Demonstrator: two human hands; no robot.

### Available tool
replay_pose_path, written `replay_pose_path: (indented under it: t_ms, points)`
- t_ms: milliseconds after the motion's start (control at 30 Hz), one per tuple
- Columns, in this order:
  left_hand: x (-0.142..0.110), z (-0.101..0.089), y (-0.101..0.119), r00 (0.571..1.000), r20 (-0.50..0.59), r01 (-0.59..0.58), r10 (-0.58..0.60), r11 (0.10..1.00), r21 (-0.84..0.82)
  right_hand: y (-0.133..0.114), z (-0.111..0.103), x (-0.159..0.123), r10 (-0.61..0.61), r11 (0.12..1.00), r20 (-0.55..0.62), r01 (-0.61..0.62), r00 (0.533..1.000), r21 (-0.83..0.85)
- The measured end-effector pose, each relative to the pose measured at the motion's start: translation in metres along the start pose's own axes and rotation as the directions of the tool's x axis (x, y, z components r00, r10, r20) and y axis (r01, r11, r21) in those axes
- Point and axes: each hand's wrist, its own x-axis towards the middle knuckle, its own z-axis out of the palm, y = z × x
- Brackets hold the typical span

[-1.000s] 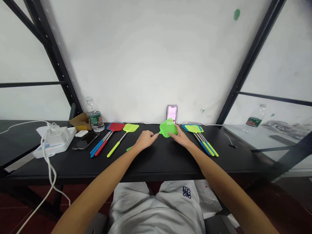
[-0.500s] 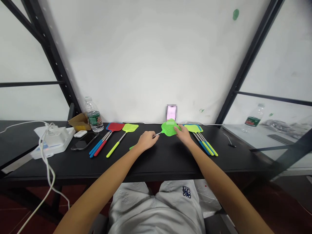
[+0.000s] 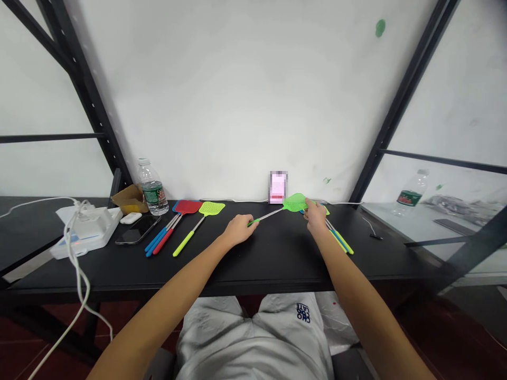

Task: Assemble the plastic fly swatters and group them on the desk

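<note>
A green fly swatter (image 3: 296,202) with a metal rod is stretched between my two hands above the black table. My left hand (image 3: 238,229) is closed round its green handle, and my right hand (image 3: 316,216) pinches the edge of its mesh head. Partly hidden under my right hand and forearm lies a group of yellow-green and blue swatters (image 3: 341,240). To the left of my hands lies a single yellow-green swatter (image 3: 184,243). Beside it is a red swatter (image 3: 163,240) lying with blue swatters (image 3: 155,239).
A water bottle (image 3: 154,191), cardboard box (image 3: 130,198), dark phone (image 3: 138,230), white case (image 3: 131,217) and white power strip (image 3: 113,227) with cables occupy the left. A blurred lit phone (image 3: 278,186) leans on the wall. Another bottle (image 3: 412,193) appears at right behind a black frame bar.
The green swatter has extended between my hands: my right hand has moved right with its head. More of the metal rod shows, and the handle's end now shows in my left hand.
</note>
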Motion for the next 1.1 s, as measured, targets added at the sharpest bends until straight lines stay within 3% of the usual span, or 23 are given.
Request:
replay_pose_path:
  t_ms: [100,300,400,567,700,800,1100]
  points:
    - [0.0,0.001,-0.001,0.999,-0.033,-0.03,0.03,0.999,-0.014,-0.001,0.007,-0.006,0.067,0.994,-0.023,-0.065,0.997,0.084]
    - [-0.001,0.002,0.004,0.991,-0.105,-0.085,0.078,0.994,-0.07,-0.006,0.028,-0.03,0.185,0.976,0.22,-0.205,0.958,0.07]
    - [-0.001,0.002,0.006,0.984,-0.116,-0.144,0.132,0.984,-0.104,-0.009,0.031,-0.036,0.173,0.975,0.256,-0.202,0.951,0.093]
    - [-0.002,0.003,0.006,0.989,-0.063,-0.14,0.133,0.983,-0.116,-0.011,0.026,-0.03,0.083,0.977,0.236,-0.126,0.968,0.174]
    - [-0.001,0.003,0.003,0.996,0.011,-0.092,0.093,0.994,-0.066,-0.011,0.019,-0.02,0.031,0.964,0.105,-0.057,0.994,0.26]
    - [0.0,0.004,0.0,0.987,-0.002,-0.162,0.162,0.984,-0.078,-0.013,0.016,-0.016,0.021,0.95,0.05,-0.036,0.999,0.311]
    - [0.002,0.01,-0.003,0.972,0.053,-0.227,0.23,0.972,-0.059,-0.015,0.019,-0.022,0.06,0.935,0.165,-0.113,0.984,0.337]
